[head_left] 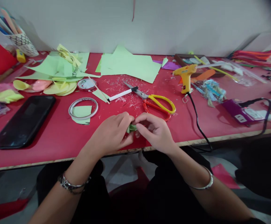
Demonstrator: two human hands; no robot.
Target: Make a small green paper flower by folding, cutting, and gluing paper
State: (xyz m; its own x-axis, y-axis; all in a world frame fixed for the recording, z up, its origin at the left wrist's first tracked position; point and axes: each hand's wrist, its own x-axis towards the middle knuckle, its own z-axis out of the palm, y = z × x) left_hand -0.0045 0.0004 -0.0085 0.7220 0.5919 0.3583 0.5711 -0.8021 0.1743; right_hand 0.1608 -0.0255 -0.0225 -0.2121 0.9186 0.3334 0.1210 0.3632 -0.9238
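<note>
A small piece of green paper (pixel 132 128) is pinched between my two hands, just above the front edge of the red table. My left hand (pixel 113 132) is closed on its left side, and the fingers of my right hand (pixel 154 130) close on its right side. Most of the paper is hidden by my fingers, so its shape cannot be made out. Just beyond my hands lie scissors (pixel 161 104) with red and yellow handles and a white marker (pixel 122 94) with a black cap. A roll of tape (pixel 70 109) rests over a green paper scrap (pixel 82 111).
Green paper sheets (pixel 130 67) lie along the wall. A yellow glue gun (pixel 186 77) stands at right, its black cord crossing the table edge. Further right is a purple power strip (pixel 236 112). A black phone (pixel 23 121) and a pen cup (pixel 24 43) occupy the left.
</note>
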